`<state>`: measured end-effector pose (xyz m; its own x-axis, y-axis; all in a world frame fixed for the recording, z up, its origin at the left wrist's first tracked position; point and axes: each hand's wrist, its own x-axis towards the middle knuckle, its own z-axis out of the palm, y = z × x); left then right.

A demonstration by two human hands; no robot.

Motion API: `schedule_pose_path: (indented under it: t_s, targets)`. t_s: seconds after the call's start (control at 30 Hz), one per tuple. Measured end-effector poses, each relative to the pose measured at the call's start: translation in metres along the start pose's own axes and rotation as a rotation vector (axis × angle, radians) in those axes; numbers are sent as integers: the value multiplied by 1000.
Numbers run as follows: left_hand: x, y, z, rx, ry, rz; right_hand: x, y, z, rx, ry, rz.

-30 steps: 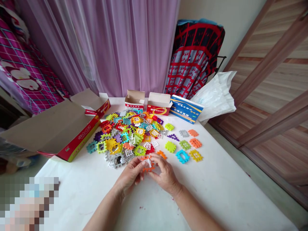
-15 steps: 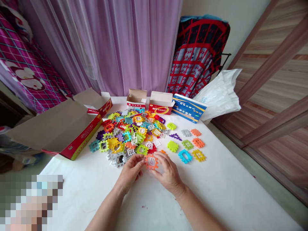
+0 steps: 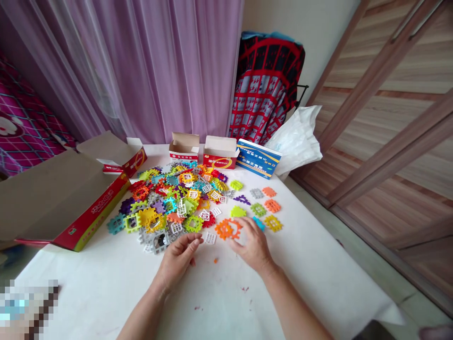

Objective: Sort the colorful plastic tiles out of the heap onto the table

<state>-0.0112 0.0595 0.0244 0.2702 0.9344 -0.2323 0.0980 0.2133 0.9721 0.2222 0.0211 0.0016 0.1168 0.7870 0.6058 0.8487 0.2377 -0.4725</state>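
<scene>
My right hand is closed on the edge of an orange plastic building piece with a toothed rim and an opening, held just above the table. Another orange part seems to overlap it; I cannot tell whether they are joined. To its left, my left hand has its thumb and fingertips drawn together, with nothing visible in them. A white lattice window piece lies between the hands. A tiny orange bit rests nearer me. Beyond the left hand spreads a heap of mixed coloured building pieces. My right hand partly covers a blue piece.
Several loose pieces, among them a yellow one and a purple triangle, lie right of the heap. A large open red box stands at left. Smaller red boxes, a blue box and a white bag line the back.
My left hand has come off the orange piece, which my right hand now holds alone. The white lattice piece now shows on the table between the hands. The camera view has turned right.
</scene>
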Motion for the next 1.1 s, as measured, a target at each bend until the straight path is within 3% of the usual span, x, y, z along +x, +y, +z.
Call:
schedule_pose_path:
  t_s: [0.07,0.13,0.2,0.3,0.6,1.1]
  targets:
    - [3,-1,-3,15,63,35,5,39,-22,-91,166,198]
    - [6,-3,-5,32,117,63,7,80,-47,-200,242,472]
    - [8,-4,-7,56,149,73,4,114,-68,-302,217,675]
    - [9,-5,-7,84,177,83,-3,136,-85,-398,95,806]
    - [8,-4,-8,117,190,75,-2,128,-80,-547,-49,839]
    - [7,-6,-10,134,174,106,-14,146,-76,-567,31,697]
